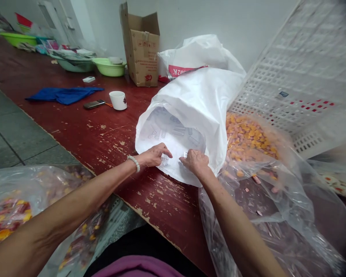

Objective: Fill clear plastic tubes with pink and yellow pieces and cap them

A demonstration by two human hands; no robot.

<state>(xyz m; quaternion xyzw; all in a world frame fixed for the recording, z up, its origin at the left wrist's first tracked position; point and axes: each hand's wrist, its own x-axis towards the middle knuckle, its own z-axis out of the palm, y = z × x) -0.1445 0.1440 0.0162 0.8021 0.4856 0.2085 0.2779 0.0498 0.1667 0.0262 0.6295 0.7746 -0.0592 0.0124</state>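
A large white sack (pixel 196 92) lies on its side on the table with its mouth facing me. Several small clear pieces (pixel 187 132) rest on its pale inner lining, too faint to name. Just inside the mouth, at the lower left, is my left hand (pixel 154 155), its index finger and thumb apart above the lining. My right hand (pixel 195 161) is at the lower right of the mouth with its fingers curled in and pressed together. Whatever its fingertips hold, if anything, is hidden. A beaded bracelet (pixel 135 163) circles my left wrist.
Small orange and pink pieces (pixel 248 132) fill a clear plastic bag (pixel 265 204) at right, below a tilted white crate (pixel 276 88). On the worn red table (pixel 155 200) are a white cup (pixel 118 100), phone (pixel 94 104), blue cloth (pixel 65 94), cardboard box (pixel 145 57) and green basin (pixel 108 68).
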